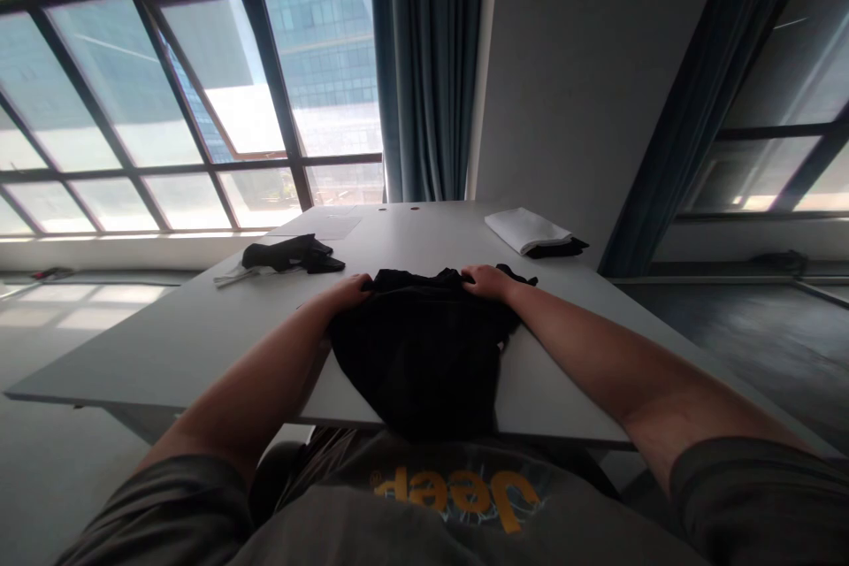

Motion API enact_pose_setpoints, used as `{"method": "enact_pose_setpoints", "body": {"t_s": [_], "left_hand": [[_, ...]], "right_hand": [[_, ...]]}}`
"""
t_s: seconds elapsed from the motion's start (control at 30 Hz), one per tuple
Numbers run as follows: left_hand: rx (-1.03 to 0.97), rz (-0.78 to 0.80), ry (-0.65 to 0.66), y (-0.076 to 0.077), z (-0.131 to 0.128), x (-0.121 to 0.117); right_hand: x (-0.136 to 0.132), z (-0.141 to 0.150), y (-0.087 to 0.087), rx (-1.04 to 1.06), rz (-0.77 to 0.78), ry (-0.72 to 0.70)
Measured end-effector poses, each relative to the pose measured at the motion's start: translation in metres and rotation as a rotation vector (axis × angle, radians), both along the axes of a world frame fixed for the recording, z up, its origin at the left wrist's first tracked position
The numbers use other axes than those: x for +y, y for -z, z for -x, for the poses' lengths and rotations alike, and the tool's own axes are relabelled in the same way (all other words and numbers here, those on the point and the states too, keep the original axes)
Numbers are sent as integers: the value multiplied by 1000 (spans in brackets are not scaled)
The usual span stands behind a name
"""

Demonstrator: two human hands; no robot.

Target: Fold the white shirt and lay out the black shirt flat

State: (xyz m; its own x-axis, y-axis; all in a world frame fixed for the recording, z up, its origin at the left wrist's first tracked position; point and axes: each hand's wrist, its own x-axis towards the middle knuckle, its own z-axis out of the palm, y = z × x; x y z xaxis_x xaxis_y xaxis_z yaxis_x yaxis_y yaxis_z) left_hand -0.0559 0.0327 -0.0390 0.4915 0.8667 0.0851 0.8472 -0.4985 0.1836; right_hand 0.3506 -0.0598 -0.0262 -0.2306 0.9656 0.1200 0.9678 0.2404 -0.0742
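My T-shirt (371,522) is dark grey-olive with short sleeves, yellow-orange "Jeep" lettering (457,491) printed on the chest over a pale bluish graphic. My forearms are bare, nothing on the wrists.

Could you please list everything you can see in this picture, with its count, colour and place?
black garment: one, black, on the near edge of the table, part hanging over toward the person
table: one, light grey, fills the middle of the view
dark cloth bundle: one, black, far left of the table
folded white cloth: one, white, far right of the table, on something dark
curtains: blue-grey, beside the windows
windows: large, dark-framed, behind the table
left hand: one, on the garment's far left corner
right hand: one, on the garment's far right corner
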Motion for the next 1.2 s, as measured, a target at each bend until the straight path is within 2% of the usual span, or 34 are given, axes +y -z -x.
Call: {"method": "enact_pose_setpoints", "body": {"t_s": [0.57,0.9,1.2], "left_hand": [[19,31,-4,-16,-3,-19],[2,19,-8,-16,-3,-18],[6,4,-25,-5,-3,-7]], "right_hand": [[1,-1,0,-12,6,5],[4,-2,1,-19,4,-8],[4,-4,2,-5,-10,-11]]}}
